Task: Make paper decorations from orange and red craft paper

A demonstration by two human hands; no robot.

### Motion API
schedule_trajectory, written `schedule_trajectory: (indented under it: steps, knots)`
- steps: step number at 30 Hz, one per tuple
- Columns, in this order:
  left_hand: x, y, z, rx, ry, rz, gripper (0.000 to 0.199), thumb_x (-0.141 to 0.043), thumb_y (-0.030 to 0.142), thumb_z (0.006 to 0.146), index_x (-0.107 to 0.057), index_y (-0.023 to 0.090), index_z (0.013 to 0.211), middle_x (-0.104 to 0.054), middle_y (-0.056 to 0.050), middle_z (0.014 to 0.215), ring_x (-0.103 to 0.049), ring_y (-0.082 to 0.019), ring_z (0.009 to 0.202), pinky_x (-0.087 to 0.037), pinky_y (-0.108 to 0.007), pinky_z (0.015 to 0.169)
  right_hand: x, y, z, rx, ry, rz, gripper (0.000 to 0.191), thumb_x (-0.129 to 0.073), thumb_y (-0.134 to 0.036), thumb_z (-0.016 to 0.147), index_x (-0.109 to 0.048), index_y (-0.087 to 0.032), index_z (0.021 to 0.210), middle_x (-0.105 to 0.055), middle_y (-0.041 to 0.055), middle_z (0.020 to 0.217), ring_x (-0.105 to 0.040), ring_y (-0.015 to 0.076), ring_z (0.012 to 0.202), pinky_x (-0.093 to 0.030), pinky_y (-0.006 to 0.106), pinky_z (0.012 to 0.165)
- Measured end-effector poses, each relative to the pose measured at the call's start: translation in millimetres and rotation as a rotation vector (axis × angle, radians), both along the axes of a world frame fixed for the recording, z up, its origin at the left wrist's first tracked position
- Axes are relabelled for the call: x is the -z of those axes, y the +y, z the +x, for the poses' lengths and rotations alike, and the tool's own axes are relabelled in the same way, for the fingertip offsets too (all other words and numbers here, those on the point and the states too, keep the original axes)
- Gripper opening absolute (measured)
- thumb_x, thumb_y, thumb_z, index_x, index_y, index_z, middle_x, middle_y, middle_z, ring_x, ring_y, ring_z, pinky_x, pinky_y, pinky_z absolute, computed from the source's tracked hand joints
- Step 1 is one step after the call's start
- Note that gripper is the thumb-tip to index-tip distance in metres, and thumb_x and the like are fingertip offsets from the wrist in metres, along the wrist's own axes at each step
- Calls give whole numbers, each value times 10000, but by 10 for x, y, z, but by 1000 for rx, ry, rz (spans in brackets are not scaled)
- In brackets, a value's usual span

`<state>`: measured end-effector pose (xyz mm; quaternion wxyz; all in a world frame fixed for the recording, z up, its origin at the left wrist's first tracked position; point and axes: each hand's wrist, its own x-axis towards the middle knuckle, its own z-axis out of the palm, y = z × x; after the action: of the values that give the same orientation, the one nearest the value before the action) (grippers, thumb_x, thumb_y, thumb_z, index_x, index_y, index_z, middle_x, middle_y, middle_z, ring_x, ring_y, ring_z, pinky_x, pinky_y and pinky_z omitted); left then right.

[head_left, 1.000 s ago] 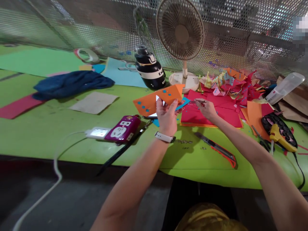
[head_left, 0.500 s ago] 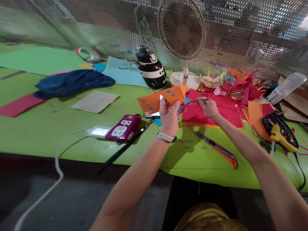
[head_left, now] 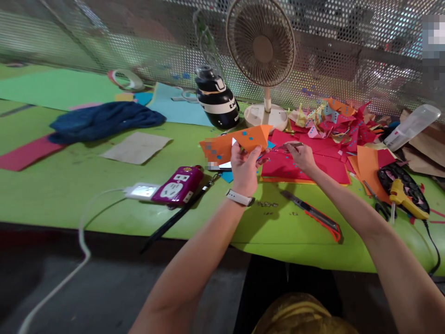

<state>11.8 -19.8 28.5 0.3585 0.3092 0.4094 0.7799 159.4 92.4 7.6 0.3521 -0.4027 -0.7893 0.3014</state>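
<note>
My left hand (head_left: 244, 169) is closed on a folded sheet of orange paper (head_left: 225, 147) dotted with small blue squares, held above the table. My right hand (head_left: 301, 157) pinches slim metal tweezers (head_left: 291, 144), whose tip points left toward the fingers of my left hand. What lies at the tip is too small to make out. Beneath my right hand is a stack of red paper (head_left: 306, 170) with an orange edge. Behind the orange paper, a phone (head_left: 222, 166) and some blue paper (head_left: 227, 176) are partly hidden.
Near the front edge lie an orange box cutter (head_left: 313, 215) and tiny bits (head_left: 267, 204). A purple power adapter (head_left: 179, 185) sits left. A bottle (head_left: 219, 99) and fan (head_left: 266, 48) stand behind. Paper scraps (head_left: 339, 120), scissors (head_left: 380, 206) and a yellow glue gun (head_left: 405, 199) lie right.
Both hands keep nearly the same pose, with the orange paper and tweezers still held. The tweezers' tip has shifted only slightly, and the whole view has moved a little.
</note>
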Motion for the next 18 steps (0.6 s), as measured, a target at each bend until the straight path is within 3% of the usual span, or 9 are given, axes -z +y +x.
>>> schedule_trajectory:
  steps: [3, 8, 13, 18]
  knots:
    - [1, 7, -1, -4, 10, 1, 366, -755, 297, 725, -583, 271, 1046, -703, -27, 1002, -719, -219, 938, -606, -322, 731, -26, -44, -15, 39, 40, -19, 337, -500, -429, 971, -742, -198, 1011, -771, 76, 1006, -729, 208, 937, -555, 332, 866]
    - [6, 7, -1, -18, -2, -9, 365, -763, 293, 719, -582, 275, 1036, -706, -2, 955, -725, -195, 875, -601, -291, 696, -159, -229, 111, -40, 135, -32, 396, -497, -492, 954, -739, -181, 991, -772, 64, 922, -736, 185, 850, -568, 299, 810]
    - [14, -7, 18, 15, 21, -11, 354, -756, 284, 727, -587, 282, 1038, -706, 9, 946, -727, -184, 842, -595, -270, 653, -284, -479, 628, -20, 193, -40, 505, -520, -612, 897, -727, -167, 1015, -770, 88, 950, -742, 208, 852, -583, 334, 814]
    - [47, -12, 83, 67, 42, -19, 322, -753, 263, 728, -586, 268, 1003, -707, 5, 900, -726, -168, 758, -582, -249, 596, -265, -673, 1249, 98, 167, -52, 504, -551, -643, 868, -726, -191, 1007, -774, 80, 884, -746, 221, 827, -596, 351, 781]
